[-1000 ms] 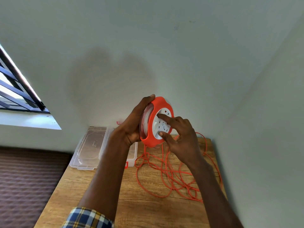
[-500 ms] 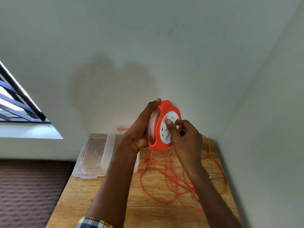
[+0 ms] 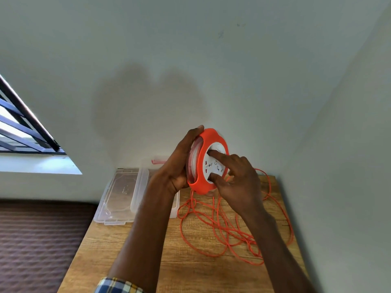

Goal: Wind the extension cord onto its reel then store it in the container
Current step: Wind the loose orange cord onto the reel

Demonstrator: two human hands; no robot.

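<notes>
My left hand (image 3: 177, 166) grips the orange cord reel (image 3: 209, 136) from behind, holding it on edge above the table. My right hand (image 3: 239, 182) has its forefinger and thumb pinching the reel's white socket face (image 3: 220, 149), with the other fingers curled. The orange cord (image 3: 232, 233) hangs from the reel's underside and lies in loose loops on the wooden table (image 3: 190, 267). A clear plastic container (image 3: 175, 204) stands by the wall behind my left forearm, mostly hidden.
A clear lid (image 3: 120, 195) lies flat left of the container at the table's left edge. Walls close the table at the back and right. A window (image 3: 23, 132) sits at far left, with brown patterned floor (image 3: 38, 240) below.
My right hand has turned on the socket face: the forefinger is stretched to the upper part and the thumb set low. The reel stays in my left hand.
</notes>
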